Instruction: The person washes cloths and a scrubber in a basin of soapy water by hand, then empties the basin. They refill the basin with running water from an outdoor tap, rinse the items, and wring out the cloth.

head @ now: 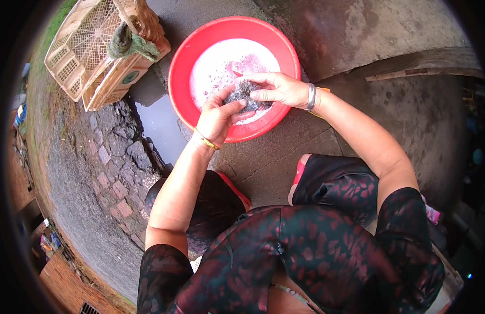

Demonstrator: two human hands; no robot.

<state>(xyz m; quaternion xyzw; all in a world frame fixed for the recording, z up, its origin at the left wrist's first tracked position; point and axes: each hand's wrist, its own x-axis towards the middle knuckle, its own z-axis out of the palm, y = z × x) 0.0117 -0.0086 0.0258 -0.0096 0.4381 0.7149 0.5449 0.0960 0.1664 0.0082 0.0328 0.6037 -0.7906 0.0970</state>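
A red plastic basin (179, 98) stands on the wet concrete, holding sudsy water (211, 59) with white foam. Over its near right part, both hands hold a dark grey, fuzzy, wet-looking bundle (242, 91); whether it is a scouring pad or something else I cannot tell. My left hand (220, 115) grips the bundle's left and lower side, thumb on top. My right hand (274, 91) pinches it from the upper right. Something small and red pokes up from the foam beside the fingertips. Parts of the bundle are hidden behind the fingers.
A worn plastic crate (71, 76) with a green cloth or netting (138, 47) lies left of the basin. Below it are a puddle (158, 125) and broken stones (124, 188). A raised concrete slab (368, 31) lies at upper right. My feet are spread on the near side.
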